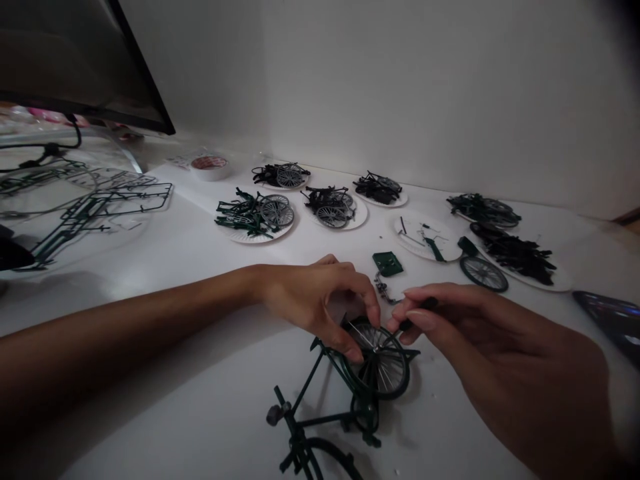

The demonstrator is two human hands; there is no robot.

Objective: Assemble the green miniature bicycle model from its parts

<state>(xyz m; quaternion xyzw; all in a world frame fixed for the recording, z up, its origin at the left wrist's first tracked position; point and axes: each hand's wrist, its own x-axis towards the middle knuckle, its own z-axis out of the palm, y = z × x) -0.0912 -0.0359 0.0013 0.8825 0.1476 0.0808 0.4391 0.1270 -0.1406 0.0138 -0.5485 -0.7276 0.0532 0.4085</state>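
A dark green model bicycle (320,421) lies on the white table, its spoked rear wheel (393,373) towards the middle of the view and its front end cut off by the bottom edge. My left hand (310,297) grips the rear wheel area, thumb and fingers on either side near the hub. In my right hand (505,360) is a small screwdriver (425,307) with a dark handle, pinched between thumb and fingers. Its thin shaft points at the wheel hub; whether the tip touches is too small to tell. Just beyond lie a green flat part (388,263) and a small metallic-looking part (383,289).
Paper plates with bicycle parts, such as one plate (235,235), stand along the wall. A loose wheel (484,274) lies right, near a phone (607,320). Green part frames (100,205) lie left below a monitor (75,60). A tape roll (209,171) sits behind.
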